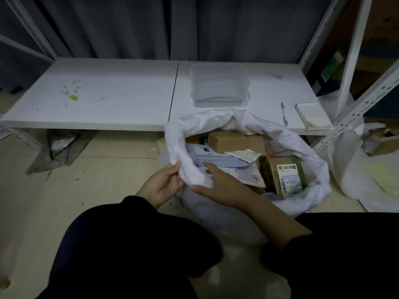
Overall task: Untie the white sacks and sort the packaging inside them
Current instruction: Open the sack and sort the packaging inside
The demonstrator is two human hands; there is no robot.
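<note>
- Dark knees (138, 244) sit nearest, on the floor
- Left grip (164, 183) pinches the near rim of the white sack (302, 147); right grip (222, 187) clamps the same rim, fingers inside
- The sack is untied and open before the low shelf (108, 93), so sorting seems about to begin
- Next move probably needs one grip freed to lift out a box (235, 141)

Low white shelf board (121, 91), two panels butted. On it:
- clear plastic containers (219, 85), apparently stacked
- pen (284, 113), near the front edge
- white pad (313, 116), right of the pen
- green smears (73, 97), left panel

Pale floor (97, 184): open white sack (302, 147), second white sack (356, 175) to its right, and a grey bag (62, 149) under the shelf.
</note>
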